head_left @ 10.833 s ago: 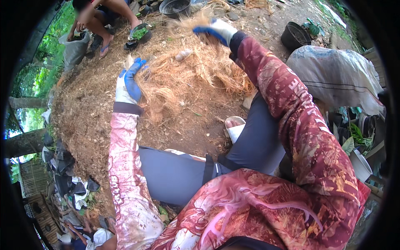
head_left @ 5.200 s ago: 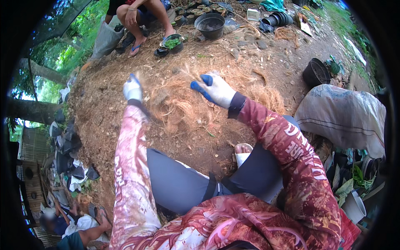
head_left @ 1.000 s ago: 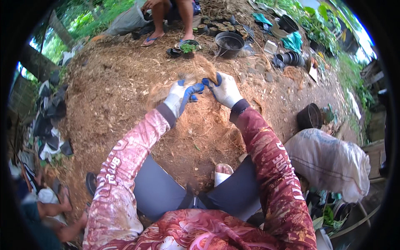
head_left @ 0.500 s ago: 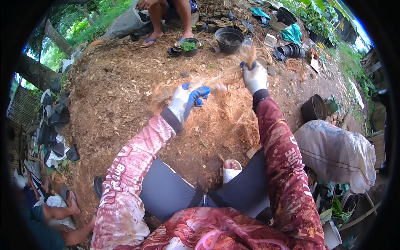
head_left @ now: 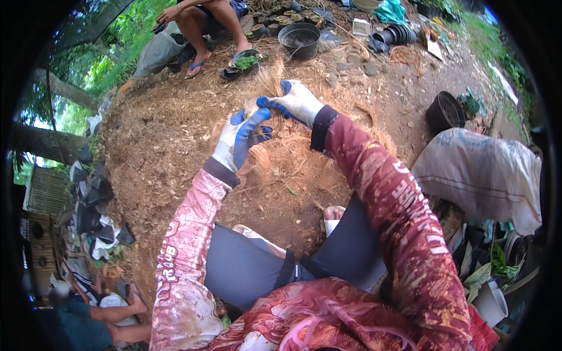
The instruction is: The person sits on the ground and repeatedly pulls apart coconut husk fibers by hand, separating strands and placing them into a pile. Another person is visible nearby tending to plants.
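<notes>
Fibre point(head_left: 271, 76), wispy and tan, fans up from the pinching right hand point(head_left: 297, 104) above crumbly brown soil point(head_left: 152, 155); the left hand point(head_left: 240, 137), in a blue-palmed glove point(head_left: 227, 147), curls close, its hold unclear

I see fibre point(head_left: 304, 157) on the ground point(head_left: 158, 146) before me, a tub point(head_left: 302, 53) beyond it. To my right lies a sack point(head_left: 480, 175), a pot point(head_left: 438, 116) just behind.
</notes>
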`<state>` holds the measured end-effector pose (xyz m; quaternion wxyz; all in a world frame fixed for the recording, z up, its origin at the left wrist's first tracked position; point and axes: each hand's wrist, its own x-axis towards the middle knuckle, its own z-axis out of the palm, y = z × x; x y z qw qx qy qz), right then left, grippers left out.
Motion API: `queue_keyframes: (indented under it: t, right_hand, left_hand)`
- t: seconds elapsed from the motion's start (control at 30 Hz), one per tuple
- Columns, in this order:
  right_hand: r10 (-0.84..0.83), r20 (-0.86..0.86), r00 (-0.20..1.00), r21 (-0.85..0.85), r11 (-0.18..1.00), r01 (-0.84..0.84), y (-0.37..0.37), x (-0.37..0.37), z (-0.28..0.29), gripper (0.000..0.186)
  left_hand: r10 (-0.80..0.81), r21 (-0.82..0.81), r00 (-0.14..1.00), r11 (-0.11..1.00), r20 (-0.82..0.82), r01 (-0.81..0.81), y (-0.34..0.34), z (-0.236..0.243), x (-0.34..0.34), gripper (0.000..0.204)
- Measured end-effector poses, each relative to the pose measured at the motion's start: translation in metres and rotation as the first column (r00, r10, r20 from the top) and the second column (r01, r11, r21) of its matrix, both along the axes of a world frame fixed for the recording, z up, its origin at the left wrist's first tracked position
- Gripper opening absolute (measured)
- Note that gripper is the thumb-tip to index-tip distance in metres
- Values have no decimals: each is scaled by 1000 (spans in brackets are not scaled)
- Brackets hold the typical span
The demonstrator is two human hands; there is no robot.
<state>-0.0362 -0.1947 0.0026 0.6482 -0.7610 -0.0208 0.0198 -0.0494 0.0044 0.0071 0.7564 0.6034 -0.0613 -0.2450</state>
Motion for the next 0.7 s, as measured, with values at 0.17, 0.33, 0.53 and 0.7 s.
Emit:
queue_keyframes:
  t: [0.17,0.33,0.53,0.7]
  right_hand:
    - [-108,241,964,-249,954,169,-51,2,8,56]
    - [-155,139,978,-20,987,159,-158,-19,-8,43]
    - [-378,-511,772,-335,915,226,-206,-74,-153,77]
    - [-647,-254,719,-895,440,79,-182,-110,-212,118]
  left_hand:
    - [32,127,997,991,67,-41,2,13,-3,46]
    - [58,148,982,985,181,-86,50,39,-18,50]
    - [281,166,960,946,7,-278,116,50,-20,54]
    - [313,174,950,934,14,-311,167,56,-64,55]
